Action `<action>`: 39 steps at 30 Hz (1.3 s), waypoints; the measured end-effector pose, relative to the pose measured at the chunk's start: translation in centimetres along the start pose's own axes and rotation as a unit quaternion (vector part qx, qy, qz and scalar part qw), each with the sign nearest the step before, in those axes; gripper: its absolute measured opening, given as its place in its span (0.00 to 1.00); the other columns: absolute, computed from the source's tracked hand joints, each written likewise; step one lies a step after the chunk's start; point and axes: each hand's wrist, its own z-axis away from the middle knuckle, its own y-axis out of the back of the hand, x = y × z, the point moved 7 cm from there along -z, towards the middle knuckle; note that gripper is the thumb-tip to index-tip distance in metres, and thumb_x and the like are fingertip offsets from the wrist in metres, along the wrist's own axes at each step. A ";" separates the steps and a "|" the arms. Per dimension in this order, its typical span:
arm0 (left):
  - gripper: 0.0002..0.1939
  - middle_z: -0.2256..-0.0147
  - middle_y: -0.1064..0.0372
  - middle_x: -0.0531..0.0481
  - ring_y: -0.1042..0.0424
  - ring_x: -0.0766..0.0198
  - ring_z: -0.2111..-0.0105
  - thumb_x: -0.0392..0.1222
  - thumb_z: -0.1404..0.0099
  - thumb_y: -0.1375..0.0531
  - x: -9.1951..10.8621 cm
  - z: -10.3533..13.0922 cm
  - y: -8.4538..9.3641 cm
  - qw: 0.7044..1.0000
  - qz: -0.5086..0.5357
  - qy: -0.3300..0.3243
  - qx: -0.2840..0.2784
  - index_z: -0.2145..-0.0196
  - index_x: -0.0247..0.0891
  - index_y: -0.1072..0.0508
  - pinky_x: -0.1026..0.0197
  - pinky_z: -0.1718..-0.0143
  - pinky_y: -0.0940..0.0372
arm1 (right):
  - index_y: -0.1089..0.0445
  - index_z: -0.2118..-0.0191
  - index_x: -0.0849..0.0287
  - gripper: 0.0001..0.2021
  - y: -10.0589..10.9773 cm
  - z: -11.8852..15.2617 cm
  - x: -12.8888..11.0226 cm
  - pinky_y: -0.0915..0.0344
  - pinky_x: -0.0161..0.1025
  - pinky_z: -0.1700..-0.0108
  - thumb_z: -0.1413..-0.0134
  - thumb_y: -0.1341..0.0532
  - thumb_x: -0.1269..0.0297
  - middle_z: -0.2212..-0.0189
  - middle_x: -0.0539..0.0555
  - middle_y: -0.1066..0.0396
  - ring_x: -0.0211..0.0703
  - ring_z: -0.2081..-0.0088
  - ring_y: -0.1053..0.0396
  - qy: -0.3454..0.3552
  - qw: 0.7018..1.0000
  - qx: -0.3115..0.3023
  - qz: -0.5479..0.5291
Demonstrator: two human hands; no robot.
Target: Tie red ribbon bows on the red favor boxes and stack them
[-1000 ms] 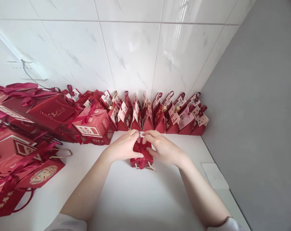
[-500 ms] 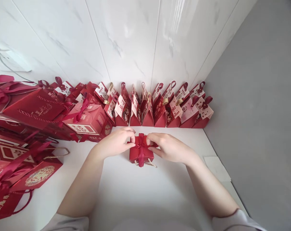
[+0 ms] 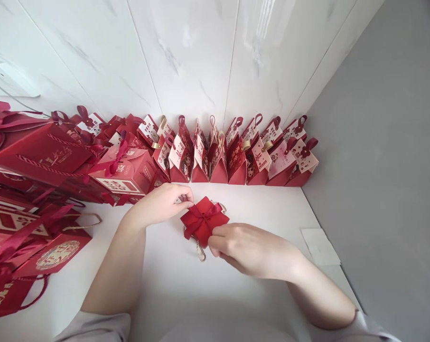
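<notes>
Double-happiness sign (image 3: pixel 111 185) on red box (image 3: pixel 134 167)

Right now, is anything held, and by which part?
Cannot tell: left hand and right hand are at opposite sides of the red box; any hold is unclear.

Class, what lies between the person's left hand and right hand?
In the head view, a red box topped with a ribbon bow lies between the left hand and the right hand.

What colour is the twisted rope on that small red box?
The twisted rope is cream; the head view shows it best.
</notes>
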 end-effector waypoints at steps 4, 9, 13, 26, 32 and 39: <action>0.09 0.66 0.25 0.53 0.27 0.62 0.67 0.44 0.35 0.45 0.1 0.5 -0.3 1.000 -0.004 -0.002 -0.023 0.67 0.42 0.25 0.63 0.67 0.36 | 0.33 0.63 0.60 0.11 -2.6 -0.4 0.2 0.47 0.35 0.72 0.50 0.43 0.82 0.68 0.53 0.30 0.40 0.70 0.35 -0.023 0.997 -0.079 0.008; 0.13 0.50 0.29 0.49 0.30 0.58 0.51 0.44 0.33 0.45 0.7 0.9 -1.7 0.994 0.098 -0.033 -0.022 0.53 0.44 0.29 0.60 0.56 0.33 | 0.32 0.60 0.60 0.07 -1.5 0.6 -0.4 0.42 0.39 0.67 0.45 0.37 0.69 0.63 0.56 0.27 0.48 0.64 0.30 -0.049 0.996 -0.078 0.001; 0.09 0.51 0.30 0.46 0.31 0.57 0.49 0.43 0.34 0.43 0.7 0.8 -3.5 0.981 0.177 -0.084 0.008 0.57 0.40 0.28 0.54 0.45 0.37 | 0.32 0.58 0.56 0.06 1.5 1.8 0.9 0.39 0.39 0.62 0.37 0.45 0.71 0.61 0.53 0.26 0.46 0.61 0.29 -0.084 0.995 -0.019 -0.053; 0.11 0.46 0.34 0.43 0.32 0.55 0.47 0.45 0.35 0.41 -3.1 2.4 -5.8 0.964 0.232 -0.003 0.132 0.71 0.38 0.36 0.50 0.43 0.40 | 0.33 0.56 0.56 0.10 1.6 -0.8 7.7 0.37 0.42 0.54 0.33 0.48 0.58 0.59 0.52 0.29 0.43 0.60 0.31 -0.150 0.968 0.076 -0.186; 0.20 0.45 0.34 0.44 0.34 0.52 0.44 0.47 0.35 0.41 -3.3 2.4 -6.1 0.946 0.301 -0.042 0.115 0.82 0.37 0.36 0.48 0.38 0.43 | 0.31 0.62 0.57 0.05 1.4 -1.7 7.8 0.41 0.44 0.43 0.38 0.40 0.62 0.46 0.55 0.34 0.46 0.45 0.37 -0.076 0.971 0.064 -0.219; 0.20 0.44 0.35 0.45 0.41 0.46 0.39 0.56 0.41 0.37 -3.5 2.3 -6.5 0.913 0.388 -0.091 0.089 0.82 0.39 0.26 0.44 0.34 0.52 | 0.29 0.67 0.58 0.12 1.0 -2.3 8.0 0.38 0.41 0.46 0.34 0.44 0.59 0.45 0.54 0.35 0.47 0.46 0.35 -0.075 0.955 0.047 -0.284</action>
